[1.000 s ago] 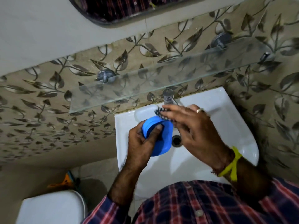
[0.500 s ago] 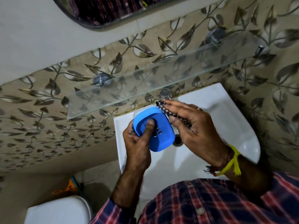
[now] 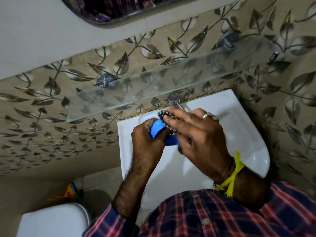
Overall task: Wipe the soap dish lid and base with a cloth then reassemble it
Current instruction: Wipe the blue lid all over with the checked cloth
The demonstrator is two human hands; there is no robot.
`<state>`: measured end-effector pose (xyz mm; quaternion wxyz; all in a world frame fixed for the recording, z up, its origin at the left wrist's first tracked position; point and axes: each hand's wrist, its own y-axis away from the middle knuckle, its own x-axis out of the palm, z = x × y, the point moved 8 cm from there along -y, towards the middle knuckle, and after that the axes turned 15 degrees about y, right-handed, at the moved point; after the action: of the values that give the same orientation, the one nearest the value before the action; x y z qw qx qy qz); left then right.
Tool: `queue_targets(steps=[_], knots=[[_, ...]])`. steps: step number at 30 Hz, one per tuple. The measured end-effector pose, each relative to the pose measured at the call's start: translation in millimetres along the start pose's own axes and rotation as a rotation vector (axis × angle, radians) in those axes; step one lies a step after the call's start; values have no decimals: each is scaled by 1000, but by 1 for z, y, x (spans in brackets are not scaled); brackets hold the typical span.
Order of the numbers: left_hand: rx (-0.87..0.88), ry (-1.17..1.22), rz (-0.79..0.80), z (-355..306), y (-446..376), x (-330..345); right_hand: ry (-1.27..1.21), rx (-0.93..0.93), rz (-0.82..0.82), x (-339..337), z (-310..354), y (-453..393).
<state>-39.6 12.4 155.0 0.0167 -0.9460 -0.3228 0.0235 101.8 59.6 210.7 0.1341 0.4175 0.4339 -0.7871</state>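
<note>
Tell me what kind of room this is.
Most likely a small bathroom: a white wall-mounted washbasin with a tap, a glass shelf under a mirror, and what looks like a toilet cistern.

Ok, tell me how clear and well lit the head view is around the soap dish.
Head view: dim, yellowish light; wide-angle bending of the glass shelf; slight motion blur on the right hand and checked cloth; blue soap dish mostly hidden.

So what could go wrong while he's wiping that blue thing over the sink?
The blue plastic soap dish piece is gripped only by the left hand over the white ceramic sink; if it slips, it could drop into the basin. The right hand, pressing the black-and-white checked cloth, works close to the metal tap and might knock against it.
</note>
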Motion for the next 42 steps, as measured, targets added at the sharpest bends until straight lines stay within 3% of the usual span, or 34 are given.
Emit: queue_targets(steps=[2,6,11,14,16,19,23,26,28,30,35,39,42], knots=[[51,-19,-3,-4,6,-4,46,-67,8,-5,2,6],[61,-36,-39,-2,9,-3,-27,17,89,6,-9,-2],[131,-32,-33,-5,12,-8,10,-86,50,5,2,9],[106,-36,-98,1,15,-8,8,16,73,10,-14,4],[83,30,-111,4,11,-10,22,-41,61,10,-1,7],[115,89,-92,-1,12,-16,34,-113,28,2,12,18],[154,-1,-76,-6,16,-11,-13,45,57,7,-6,0],[194,-3,-35,-7,17,-15,35,-67,73,5,8,3],[207,-9,-18,-7,19,-16,38,-41,65,2,-1,3],[186,18,-44,-3,19,-16,6,37,71,4,-12,1],[167,82,-47,-2,15,-18,113,-118,-7,-1,12,9],[46,182,-62,8,16,-10,132,-54,-76,-3,-4,1],[-3,129,-17,11,13,-6,195,-63,-94,2,-2,0]])
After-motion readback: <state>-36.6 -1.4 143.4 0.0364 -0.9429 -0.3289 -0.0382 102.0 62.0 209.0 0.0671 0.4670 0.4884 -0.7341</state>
